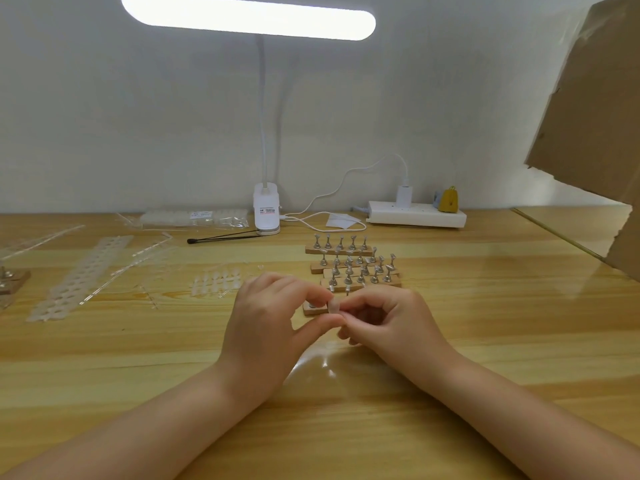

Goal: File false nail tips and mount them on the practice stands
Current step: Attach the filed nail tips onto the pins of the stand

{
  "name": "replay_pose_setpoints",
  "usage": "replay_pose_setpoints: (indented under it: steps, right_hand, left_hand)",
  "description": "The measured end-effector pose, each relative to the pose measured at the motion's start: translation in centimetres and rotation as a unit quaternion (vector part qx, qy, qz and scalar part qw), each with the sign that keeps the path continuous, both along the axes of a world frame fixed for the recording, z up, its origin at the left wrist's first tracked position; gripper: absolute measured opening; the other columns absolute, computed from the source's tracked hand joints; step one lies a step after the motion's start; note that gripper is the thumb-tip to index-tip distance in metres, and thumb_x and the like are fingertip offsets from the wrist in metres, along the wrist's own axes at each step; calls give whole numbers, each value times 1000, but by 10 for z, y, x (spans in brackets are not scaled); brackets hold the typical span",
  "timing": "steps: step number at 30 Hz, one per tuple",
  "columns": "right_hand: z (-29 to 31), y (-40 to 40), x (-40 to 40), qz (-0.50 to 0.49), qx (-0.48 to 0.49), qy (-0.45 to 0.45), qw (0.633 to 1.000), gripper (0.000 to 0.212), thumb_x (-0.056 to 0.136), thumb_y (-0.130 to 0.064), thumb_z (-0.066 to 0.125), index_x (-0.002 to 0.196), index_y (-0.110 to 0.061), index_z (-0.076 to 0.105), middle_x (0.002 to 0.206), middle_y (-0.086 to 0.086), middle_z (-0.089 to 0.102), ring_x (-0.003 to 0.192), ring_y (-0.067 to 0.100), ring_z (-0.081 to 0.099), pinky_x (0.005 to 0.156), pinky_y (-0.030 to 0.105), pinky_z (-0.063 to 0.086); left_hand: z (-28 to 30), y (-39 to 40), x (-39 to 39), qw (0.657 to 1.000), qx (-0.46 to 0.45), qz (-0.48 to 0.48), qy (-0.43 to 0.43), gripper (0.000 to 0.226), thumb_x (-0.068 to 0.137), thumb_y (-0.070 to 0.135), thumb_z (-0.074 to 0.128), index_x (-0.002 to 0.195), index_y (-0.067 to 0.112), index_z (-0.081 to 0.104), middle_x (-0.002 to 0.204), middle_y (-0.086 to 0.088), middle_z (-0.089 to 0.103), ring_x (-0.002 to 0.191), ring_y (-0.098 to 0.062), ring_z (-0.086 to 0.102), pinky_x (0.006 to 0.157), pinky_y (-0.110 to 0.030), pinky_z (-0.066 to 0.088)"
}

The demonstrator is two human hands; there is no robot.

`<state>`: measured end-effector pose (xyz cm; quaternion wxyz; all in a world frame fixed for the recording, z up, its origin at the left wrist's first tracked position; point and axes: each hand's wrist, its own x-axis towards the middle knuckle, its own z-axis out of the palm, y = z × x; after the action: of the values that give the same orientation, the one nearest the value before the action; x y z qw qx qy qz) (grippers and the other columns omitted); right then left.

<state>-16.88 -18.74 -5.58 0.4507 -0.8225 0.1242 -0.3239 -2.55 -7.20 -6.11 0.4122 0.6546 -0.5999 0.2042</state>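
A pale nail tip (334, 305) is sitting between the two hands, just above the surface (485, 341), and the person is pinching it from both sides. The left hand (273, 320) is closing thumb and forefinger on its left edge; the right hand (388, 318) is curling its fingers in and nipping the right edge. Whether a file is tucked in the right hand I cannot tell; nothing of one is showing.

The relation that matters is this: the tip is lying just in front of a wooden base (313, 309), which is peeking out behind the left fingers with one metal stand on it. That base is directly beyond the tip, nearly touching the left hand, so the left hand is the nearer one. The tip's long axis seems to be running roughly upright, though it is too small to be sure.

Both forearms are coming in from the near edge and meeting in a shallow V, wrists resting low.

Beyond, rows of stands (356, 268) on wooden strips are waiting, apparently bare. To the left a cluster of loose tips (216, 282) is lying on the surface, with emptied plastic strips (79, 275) further out. A clip lamp (266, 213), a black tool (221, 238) and a power strip (417, 213) are standing along the wall, and a cardboard box (595, 109) is leaning in at the right.
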Motion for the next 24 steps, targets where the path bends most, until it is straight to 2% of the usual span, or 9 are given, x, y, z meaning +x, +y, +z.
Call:
replay_pose_setpoints:
  steps: [7, 13, 15, 19, 24]
  right_hand:
    - [-1, -2, 0, 4, 1, -22, 1000, 11, 82, -6, 73, 91, -12, 76, 77, 2, 73, 67, 12, 71, 60, 21, 56]
    - [0, -2, 0, 8, -33, -29, 999, 19, 83, -7, 72, 89, -25, 74, 77, -2, 72, 67, 12, 70, 61, 21, 56]
    - [0, -1, 0, 6, -45, -29, 999, 18, 83, -8, 73, 89, -26, 74, 76, 0, 71, 67, 13, 70, 61, 24, 57]
    - [2, -2, -1, 3, -85, -16, 996, 14, 82, -7, 74, 92, -17, 76, 75, 2, 71, 67, 15, 68, 64, 35, 57]
    - [3, -3, -1, 2, -112, -21, 993, 14, 81, -4, 75, 92, -12, 76, 76, 2, 70, 68, 18, 68, 64, 40, 55]
  left_hand:
    - [0, 0, 1, 1000, -2, 2, 15, 32, 79, 55, 59, 86, 26, 69, 83, 17, 66, 83, -7, 59, 81, -31, 39]
    - [2, 1, 1, 1000, 17, -4, 20, 35, 79, 56, 57, 85, 25, 72, 84, 18, 68, 85, -9, 60, 81, -35, 42]
    - [3, 1, 1, 1000, 16, -5, 17, 35, 78, 56, 58, 85, 24, 72, 84, 17, 68, 85, -10, 60, 80, -38, 44]
    - [2, 1, 1, 1000, 5, 1, -3, 33, 78, 55, 59, 82, 25, 72, 82, 16, 68, 83, -12, 61, 78, -37, 44]
    - [1, 0, 2, 1000, -5, 3, -6, 32, 75, 56, 61, 80, 27, 72, 78, 16, 68, 80, -9, 61, 76, -37, 44]
